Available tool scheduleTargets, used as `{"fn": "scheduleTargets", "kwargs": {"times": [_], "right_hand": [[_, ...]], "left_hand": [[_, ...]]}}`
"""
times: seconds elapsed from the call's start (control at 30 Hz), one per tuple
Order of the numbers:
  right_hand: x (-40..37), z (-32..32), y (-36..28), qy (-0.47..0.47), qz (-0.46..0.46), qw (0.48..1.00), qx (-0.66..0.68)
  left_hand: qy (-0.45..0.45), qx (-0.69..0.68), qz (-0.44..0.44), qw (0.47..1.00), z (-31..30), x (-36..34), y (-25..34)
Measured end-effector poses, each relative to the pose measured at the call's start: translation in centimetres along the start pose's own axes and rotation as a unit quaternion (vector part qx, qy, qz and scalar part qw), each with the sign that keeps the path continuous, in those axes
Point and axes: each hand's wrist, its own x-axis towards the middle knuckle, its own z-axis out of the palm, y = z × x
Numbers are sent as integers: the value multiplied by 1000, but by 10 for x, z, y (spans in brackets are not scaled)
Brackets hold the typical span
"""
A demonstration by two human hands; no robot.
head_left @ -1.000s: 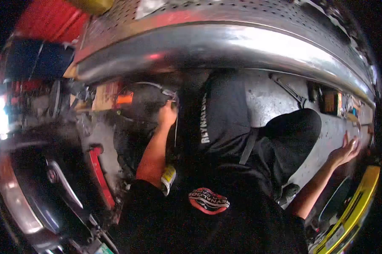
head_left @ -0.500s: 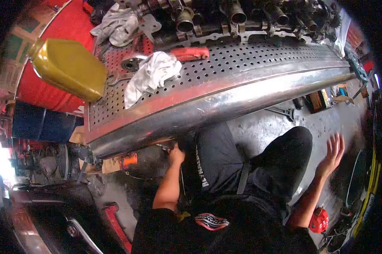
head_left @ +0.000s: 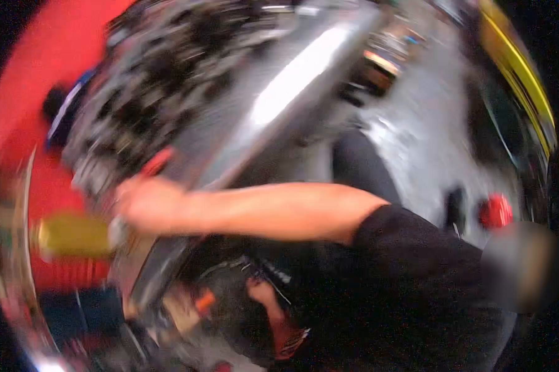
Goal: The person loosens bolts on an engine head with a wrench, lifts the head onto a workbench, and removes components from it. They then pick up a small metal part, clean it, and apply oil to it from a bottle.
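Note:
My right arm reaches across the view, and my right hand [head_left: 149,203] is over the left part of the metal bench [head_left: 230,139], its fingers smeared by motion. Just above it lies a red tool or handle [head_left: 157,162]. An olive-yellow bottle [head_left: 75,235] is left of and below that hand. The white rag cannot be made out clearly. Lower down, my left hand [head_left: 261,290] is beside the bench's underside near my dark clothing; its fingers are too blurred to show what they hold. Dark engine parts [head_left: 162,74] sit on the bench.
A red surface [head_left: 19,80] curves along the left. An orange item [head_left: 205,301] lies below the bench. Farther right are a box [head_left: 378,68] on the floor, a red round object [head_left: 496,211] and a yellow strip [head_left: 521,68] at the edge.
The view has turned and blurred. My right hand has moved from the open floor side at right across to the bench's left part. My left hand remains low by the bench.

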Motion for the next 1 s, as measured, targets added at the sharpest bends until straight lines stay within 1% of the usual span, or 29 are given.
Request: {"fn": "scheduleTargets", "kwargs": {"times": [0.03,0.07,0.1,0.13,0.17,0.2,0.23,0.27,0.3,0.33,0.37,0.43,0.5,0.53,0.6,0.67,0.73,0.77,0.8,0.83,0.87,0.93,0.97,1.0], "right_hand": [[1,-9,-1,15,30,999,36],[-2,-16,3,95,25,993,59],[1,-17,11,123,25,990,67],[6,-16,23,176,46,981,71],[21,5,40,226,47,971,62],[19,-6,38,262,60,959,89],[17,-16,36,299,71,945,117],[15,-25,32,335,80,928,145],[11,-38,18,400,99,887,209],[5,-41,8,323,168,878,312],[-10,-46,-4,265,175,880,354],[-48,-67,-21,185,158,876,417],[-90,-100,-41,108,139,866,468],[-107,-118,-52,69,137,858,490],[-129,-144,-66,9,141,837,528],[-138,-154,-64,-36,126,820,558],[-143,-149,-51,-45,49,837,544],[-145,-145,-46,-9,-58,876,479],[-156,-144,-38,-5,-86,950,301],[-178,-150,-38,91,-42,961,257],[-198,-161,-40,185,-1,959,213],[-217,-191,-19,120,59,980,146],[-225,-190,-15,311,74,946,50],[-240,-189,-7,268,135,951,71]], "left_hand": [[-2,172,38,984,-12,-13,71],[95,56,169,979,-6,-18,103],[33,68,172,982,2,-28,151],[-18,-1,253,967,25,-51,206],[-63,-76,325,940,51,-87,251],[-222,-150,312,911,78,-137,285],[-399,-224,247,854,100,-198,312],[-562,-294,128,762,113,-263,332],[-681,-343,-15,647,118,-330,346],[-740,-372,-149,540,118,-390,351],[-758,-389,-253,458,113,-440,349],[-768,-380,-323,403,106,-492,348],[-815,-316,-300,383,113,-484,351],[-823,-309,-300,370,115,-483,351],[-822,-314,-290,377,112,-482,351],[-812,-328,-285,390,111,-481,349],[-806,-336,-277,401,111,-481,348],[-805,-340,-269,404,112,-480,348],[-806,-341,-264,405,111,-481,347],[-805,-342,-260,409,110,-480,345],[-803,-345,-257,413,110,-481,345],[-799,-348,-243,427,112,-483,344],[-798,-347,-230,437,113,-483,343],[-795,-336,-211,459,115,-482,343]]}}
